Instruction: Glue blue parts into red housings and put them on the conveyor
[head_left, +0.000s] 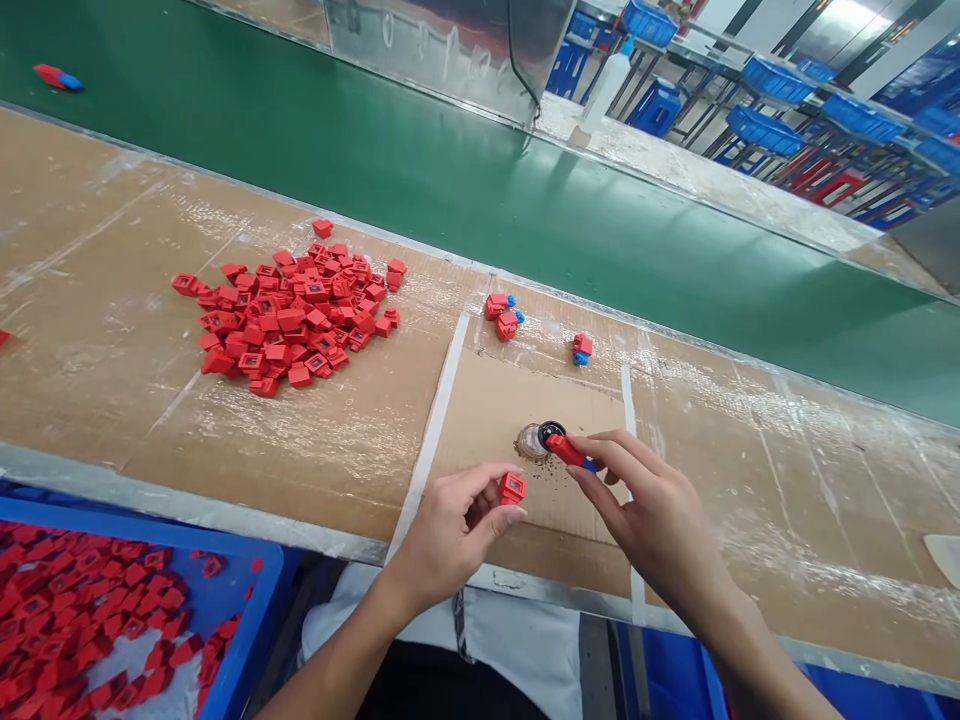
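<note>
Between thumb and fingers, my left hand (pixel 457 520) pinches a small red plastic piece (pixel 513 488), its square opening facing up. My right hand (pixel 652 500) grips a red-and-blue plastic part (pixel 564 449) by its blue end. The red end of that part is over or against a small round black dish (pixel 551 434); whether they touch I cannot tell. Beside the dish is a round, clear, brownish-stained base (pixel 531 442) on the cardboard (pixel 480 400), with dark specks around it.
A heap of red pieces (pixel 300 315) lies to the left. Several red-and-blue parts (pixel 506 325) sit near the green conveyor belt (pixel 420 190), which carries another red-and-blue part (pixel 58 78). At lower left, a blue bin (pixel 262 570) holds many red pieces. A white bottle (pixel 606 90) stands beyond the belt.
</note>
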